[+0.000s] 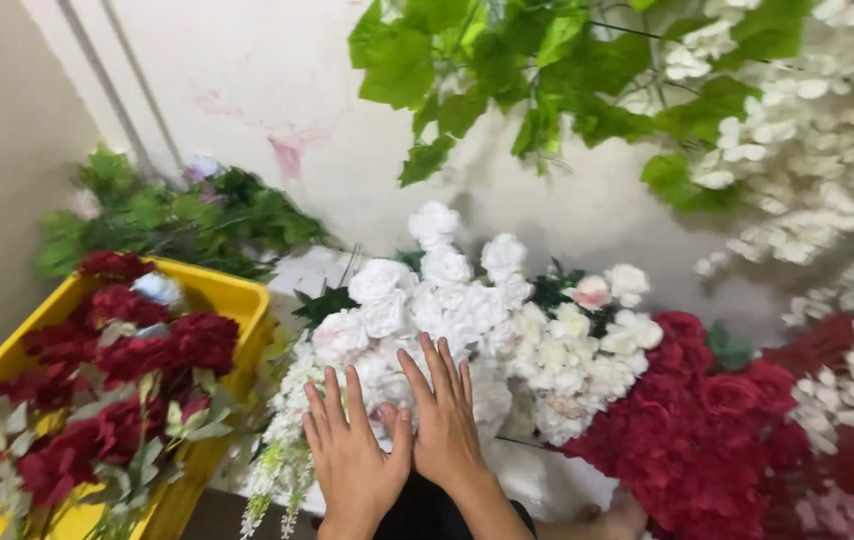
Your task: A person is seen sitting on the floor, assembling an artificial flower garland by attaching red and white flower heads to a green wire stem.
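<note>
The white flowers [447, 300] under the left hand [352, 455] and the right hand [444, 415] look like soft cloth, matt, with crinkly petals. The dark red flowers [702, 430] look like thick, velvety cloth. The yellow crate [237, 298] is smooth plastic with a small shine. The big green leaves [507, 60] look thin, flat and matt. The wall [277, 90] is matt paint, a bit rough and stained.

No packages, labels, signs (or screens)
</note>
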